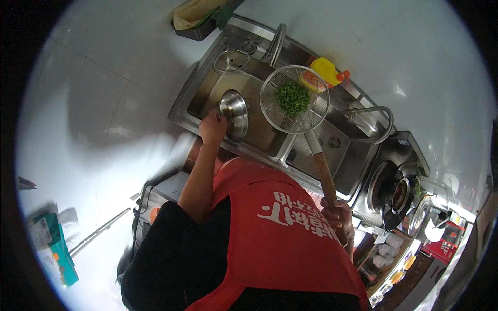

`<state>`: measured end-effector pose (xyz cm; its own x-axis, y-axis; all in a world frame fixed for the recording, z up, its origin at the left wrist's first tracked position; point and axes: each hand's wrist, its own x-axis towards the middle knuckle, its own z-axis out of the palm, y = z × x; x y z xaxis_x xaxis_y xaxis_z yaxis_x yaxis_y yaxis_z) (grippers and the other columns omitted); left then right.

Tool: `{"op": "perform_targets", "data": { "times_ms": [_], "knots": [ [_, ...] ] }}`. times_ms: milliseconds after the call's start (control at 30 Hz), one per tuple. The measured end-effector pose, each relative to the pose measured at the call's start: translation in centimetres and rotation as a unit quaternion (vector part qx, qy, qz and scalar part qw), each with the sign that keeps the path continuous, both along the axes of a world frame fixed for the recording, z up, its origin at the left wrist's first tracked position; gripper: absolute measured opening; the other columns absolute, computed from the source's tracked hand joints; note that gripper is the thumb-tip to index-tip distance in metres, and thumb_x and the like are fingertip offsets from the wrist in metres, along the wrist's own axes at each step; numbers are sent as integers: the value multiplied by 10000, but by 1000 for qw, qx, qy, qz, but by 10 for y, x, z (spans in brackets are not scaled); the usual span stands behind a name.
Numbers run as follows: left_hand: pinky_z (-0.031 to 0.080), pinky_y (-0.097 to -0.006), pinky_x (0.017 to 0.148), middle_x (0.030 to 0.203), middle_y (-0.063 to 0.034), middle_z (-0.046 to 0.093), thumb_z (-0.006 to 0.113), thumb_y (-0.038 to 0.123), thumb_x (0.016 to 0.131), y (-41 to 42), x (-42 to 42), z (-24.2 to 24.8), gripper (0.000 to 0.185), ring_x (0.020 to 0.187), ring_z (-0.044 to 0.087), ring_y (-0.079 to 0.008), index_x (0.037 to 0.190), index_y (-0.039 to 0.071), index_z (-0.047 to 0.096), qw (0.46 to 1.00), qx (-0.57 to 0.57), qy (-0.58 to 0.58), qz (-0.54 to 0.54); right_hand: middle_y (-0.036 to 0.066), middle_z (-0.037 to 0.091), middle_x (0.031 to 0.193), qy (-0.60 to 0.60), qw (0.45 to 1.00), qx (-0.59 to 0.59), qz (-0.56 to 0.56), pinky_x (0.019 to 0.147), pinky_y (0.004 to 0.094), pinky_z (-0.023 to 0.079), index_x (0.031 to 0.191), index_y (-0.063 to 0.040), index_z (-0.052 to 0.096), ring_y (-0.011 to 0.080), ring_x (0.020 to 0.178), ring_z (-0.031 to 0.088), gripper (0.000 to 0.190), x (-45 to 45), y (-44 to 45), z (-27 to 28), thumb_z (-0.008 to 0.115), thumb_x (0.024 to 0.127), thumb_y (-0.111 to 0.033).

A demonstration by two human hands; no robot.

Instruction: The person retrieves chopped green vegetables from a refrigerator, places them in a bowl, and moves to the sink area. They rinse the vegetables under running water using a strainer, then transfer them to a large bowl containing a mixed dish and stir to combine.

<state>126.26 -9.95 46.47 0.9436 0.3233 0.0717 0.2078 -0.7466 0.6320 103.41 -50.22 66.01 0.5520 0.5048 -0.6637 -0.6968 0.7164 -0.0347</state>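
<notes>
My left hand (213,127) grips the rim of a stainless steel bowl (236,116), which is tilted on its side over the left basin (268,134) of a steel double sink. In my right hand (338,215) is the wooden handle (326,175) of a large round mesh strainer (268,110). The strainer is held above the sink, across the divider between the basins. A mound of finely chopped green herbs (292,98) lies in its mesh. What the bowl holds, if anything, is hard to tell.
Two curved faucets (277,42) (385,116) rise behind the basins. A yellow bottle with an orange cap (325,72) stands at the sink's back edge. A wire-rimmed drain basket (232,61) sits in the far left corner. Dark pans (383,186) and bowls crowd the counter at right.
</notes>
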Motion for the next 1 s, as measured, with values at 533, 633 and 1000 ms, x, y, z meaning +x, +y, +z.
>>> {"op": "perform_targets", "data": {
  "times_ms": [533, 633, 1000],
  "knots": [
    [471, -522, 610, 680, -199, 587, 616, 190, 781, -3, -1, 7, 166, 668, 611, -424, 775, 43, 539, 1000, -13, -6, -12, 0, 428, 548, -8, 999, 24, -22, 294, 229, 334, 1013, -19, 500, 86, 353, 389, 253, -4, 1, 0, 580, 903, -231],
    [472, -519, 611, 681, -199, 586, 622, 188, 777, -3, -1, 11, 169, 666, 610, -425, 773, 41, 538, 1000, -13, -6, -18, 4, 435, 550, -3, 999, 27, -26, 298, 230, 343, 1020, -17, 499, 90, 350, 392, 251, -5, 1, 0, 576, 904, -225],
    [463, -523, 604, 687, -198, 588, 626, 174, 773, -4, 0, 9, 153, 666, 604, -431, 778, 47, 541, 999, -27, -24, -20, -2, 433, 529, -7, 1000, -7, -23, 275, 220, 323, 983, -11, 510, 79, 330, 392, 259, -6, 2, 2, 600, 882, -233]
  ]
}}
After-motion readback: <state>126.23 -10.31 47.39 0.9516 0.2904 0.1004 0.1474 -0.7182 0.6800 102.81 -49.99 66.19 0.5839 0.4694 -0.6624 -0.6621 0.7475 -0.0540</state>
